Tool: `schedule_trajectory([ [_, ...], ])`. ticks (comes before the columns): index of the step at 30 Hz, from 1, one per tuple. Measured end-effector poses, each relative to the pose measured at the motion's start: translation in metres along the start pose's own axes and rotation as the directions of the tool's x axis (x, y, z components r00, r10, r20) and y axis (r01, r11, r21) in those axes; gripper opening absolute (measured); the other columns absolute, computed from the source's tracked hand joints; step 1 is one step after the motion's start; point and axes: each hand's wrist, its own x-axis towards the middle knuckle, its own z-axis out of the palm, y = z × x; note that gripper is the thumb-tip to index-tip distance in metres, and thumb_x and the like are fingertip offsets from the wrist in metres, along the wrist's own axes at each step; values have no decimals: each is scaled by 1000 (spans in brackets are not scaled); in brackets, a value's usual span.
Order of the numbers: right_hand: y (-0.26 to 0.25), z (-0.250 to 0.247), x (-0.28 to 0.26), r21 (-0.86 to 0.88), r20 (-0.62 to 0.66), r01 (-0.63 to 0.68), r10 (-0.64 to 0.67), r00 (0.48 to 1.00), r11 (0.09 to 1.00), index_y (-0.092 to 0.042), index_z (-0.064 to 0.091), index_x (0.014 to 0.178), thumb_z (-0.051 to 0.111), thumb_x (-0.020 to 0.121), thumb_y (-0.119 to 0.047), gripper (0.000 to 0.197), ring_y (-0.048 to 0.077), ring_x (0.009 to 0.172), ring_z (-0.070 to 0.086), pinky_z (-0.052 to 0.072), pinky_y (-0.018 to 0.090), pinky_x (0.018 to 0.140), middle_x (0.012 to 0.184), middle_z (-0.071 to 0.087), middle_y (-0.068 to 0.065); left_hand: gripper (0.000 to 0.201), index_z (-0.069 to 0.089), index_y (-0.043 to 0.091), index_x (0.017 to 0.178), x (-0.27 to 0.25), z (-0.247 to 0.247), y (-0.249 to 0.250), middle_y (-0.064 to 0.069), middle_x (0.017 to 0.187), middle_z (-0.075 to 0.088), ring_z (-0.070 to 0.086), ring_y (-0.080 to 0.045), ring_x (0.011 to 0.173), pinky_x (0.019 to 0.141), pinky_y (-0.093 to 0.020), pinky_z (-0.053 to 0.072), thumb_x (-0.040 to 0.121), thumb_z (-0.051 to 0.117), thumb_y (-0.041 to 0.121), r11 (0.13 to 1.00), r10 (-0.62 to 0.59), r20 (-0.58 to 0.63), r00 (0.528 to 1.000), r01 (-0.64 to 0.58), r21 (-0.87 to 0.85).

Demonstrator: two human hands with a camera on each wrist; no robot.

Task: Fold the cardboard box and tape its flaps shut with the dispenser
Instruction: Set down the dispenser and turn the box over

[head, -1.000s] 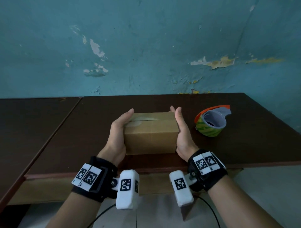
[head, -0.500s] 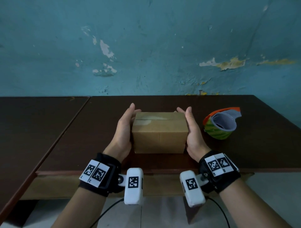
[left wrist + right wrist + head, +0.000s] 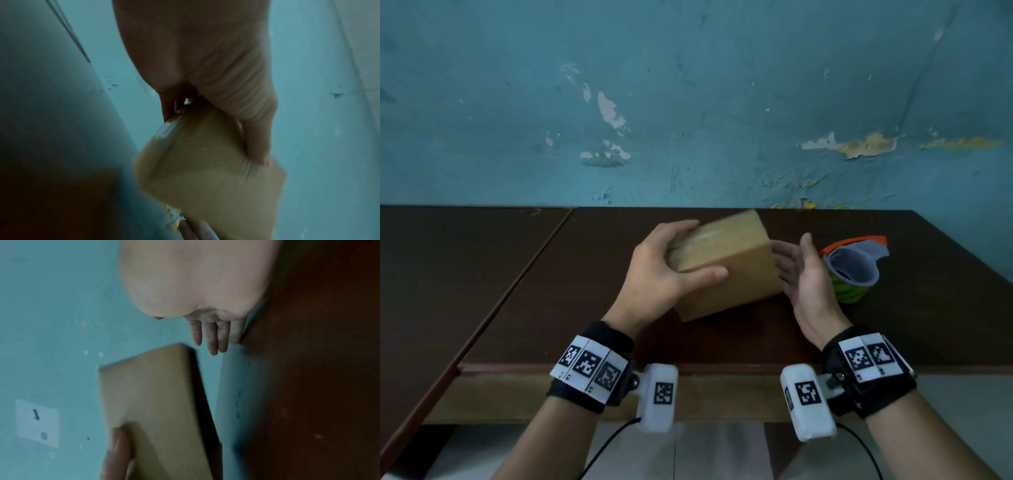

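Observation:
The brown cardboard box [image 3: 736, 270] is closed, with a strip of clear tape along its top seam. It is tilted, its right end raised toward the wall. My left hand [image 3: 664, 274] grips its left end, fingers over the top and thumb across the front face. In the left wrist view the thumb [image 3: 257, 142] presses on the blurred box [image 3: 205, 175]. My right hand [image 3: 801, 274] is open with straight fingers [image 3: 213, 337] just off the box's right side, a small gap from the box [image 3: 156, 402]. The tape dispenser [image 3: 852, 270], green with an orange top, stands right of that hand.
The dark wooden table [image 3: 551, 291] has its front edge close to my wrists. A second tabletop [image 3: 448, 274] adjoins it on the left. A peeling teal wall [image 3: 688, 102] closes off the back.
The box stood square on the table between both palms. Now my left hand has wrapped round its left end and tilted it, and my right hand has come off it to the right.

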Motion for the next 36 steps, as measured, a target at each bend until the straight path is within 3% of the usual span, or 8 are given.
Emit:
schedule_trajectory([
  [5,-4,-4,0,77,68,-48,43,997,996,-11,58,137,21,105,-58,68,23,123,63,43,45,112,127,71,11,75,56,26,134,-1,7,0,6,130,63,64,-10,116,89,-29,56,73,75,66,909,-233,-171,957,152,-389],
  [11,-5,3,-7,39,217,-43,33,976,998,-14,55,140,37,94,-66,71,20,123,66,47,46,109,130,70,8,55,43,19,142,2,19,8,2,132,58,59,-14,121,103,-41,53,104,41,59,749,-406,-110,907,261,-609],
  [16,-4,10,-10,-33,267,39,-29,963,999,-23,52,139,51,87,-70,70,15,127,61,48,44,106,134,67,1,77,26,18,155,0,28,-2,-7,145,56,65,-25,126,91,-44,62,94,71,34,595,-370,103,923,321,-737],
  [20,-2,9,-11,-16,264,118,-109,958,993,-19,44,143,87,75,-36,82,11,118,66,53,33,100,130,68,1,84,37,22,154,-4,31,-7,-14,147,59,62,-30,133,107,-53,54,84,84,20,698,-255,258,932,362,-617],
  [25,-7,1,-9,-26,189,229,-220,957,973,-19,49,138,90,60,-22,88,7,110,67,56,26,89,125,66,2,76,49,21,150,-6,27,-8,-7,144,65,60,-28,136,117,-53,44,85,82,43,740,-239,288,927,366,-565],
  [28,-12,-8,-5,-26,179,246,-238,955,969,-20,50,137,90,58,-20,88,1,104,67,55,22,86,124,65,0,71,53,15,150,0,17,-2,-11,142,66,60,-29,135,119,-51,39,99,52,64,663,-328,143,934,335,-669],
  [31,-12,-17,-2,-70,227,251,-230,946,965,-23,51,137,94,58,-13,91,7,112,65,55,25,90,130,63,1,80,42,8,156,4,12,-5,-13,141,66,62,-26,133,122,-50,37,101,42,66,590,-460,-11,888,296,-751],
  [36,-7,-17,-4,-154,326,262,-202,924,953,-26,53,137,93,57,-19,90,12,119,64,53,32,99,130,66,-2,72,57,13,144,3,19,-2,-11,133,72,68,-28,125,115,-51,45,101,41,68,588,-497,22,868,355,-727],
])
